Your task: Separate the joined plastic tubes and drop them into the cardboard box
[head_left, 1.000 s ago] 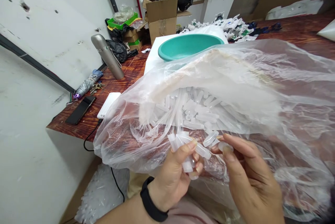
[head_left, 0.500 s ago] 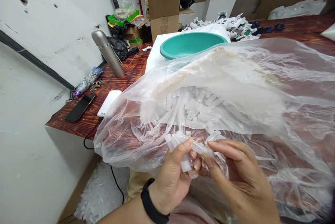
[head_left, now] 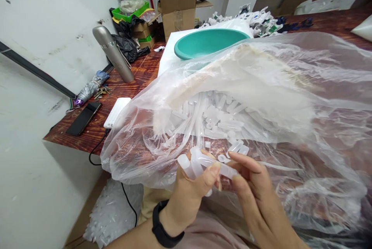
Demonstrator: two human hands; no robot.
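Several milky-white, translucent plastic tubes (head_left: 197, 163) sit bunched in the left hand (head_left: 187, 198), whose thumb presses them against its curled fingers. They are slim, smooth and glossy, with pale highlights along their walls, and they lie at differing angles: two stand tilted at the left of the bunch, their pale upper ends showing above the hand, while one longer shape slants down to the right, past the thumb. Whether that is a single tube or two meeting end to end, I cannot tell.

The right hand (head_left: 257, 194) has its thumb tip against the far end of this slanting shape; the index fingertip stands a little above, apart from the thumb. Whether another finger pinches from behind is hidden.

Both hands are in front of a large, clear, crumpled plastic bag (head_left: 290, 63), within which a heap of similar frosted-white tubes (head_left: 221, 119) lies jumbled. A few loose whitish pieces (head_left: 238, 148) rest near the right index finger, one showing a round, ring-like end. Behind the bag is a wide teal plastic bowl (head_left: 186, 50) on the reddish-brown, wood-grained table (head_left: 142, 71).
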